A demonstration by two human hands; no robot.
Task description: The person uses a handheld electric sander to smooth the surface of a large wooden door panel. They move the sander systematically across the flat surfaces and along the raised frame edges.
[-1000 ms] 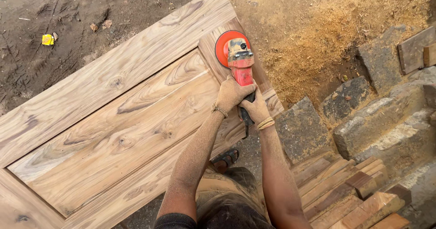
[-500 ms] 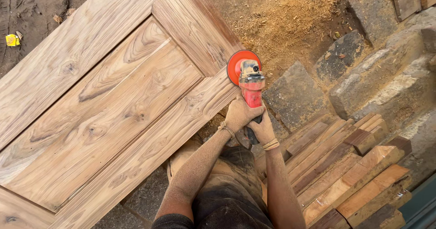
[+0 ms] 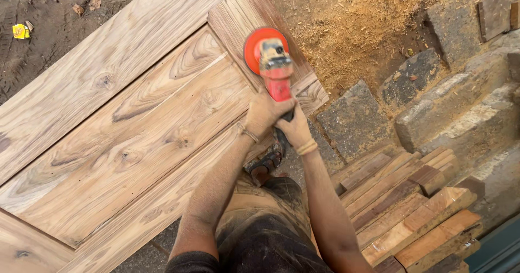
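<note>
Head view: both hands, left (image 3: 264,115) and right (image 3: 295,129), clasp the red sander (image 3: 271,62) (on the wooden door (image 3: 135,127)).

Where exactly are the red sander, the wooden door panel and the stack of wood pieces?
red sander (image 3: 269,56), head view, on its motor housing over the round disc.
wooden door panel (image 3: 135,121), head view, on the sunken middle board.
stack of wood pieces (image 3: 411,208), head view, on a top plank.

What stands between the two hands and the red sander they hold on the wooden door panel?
Nothing visible: the left hand and right hand grip the red sander directly, its disc resting on the door panel.
</note>
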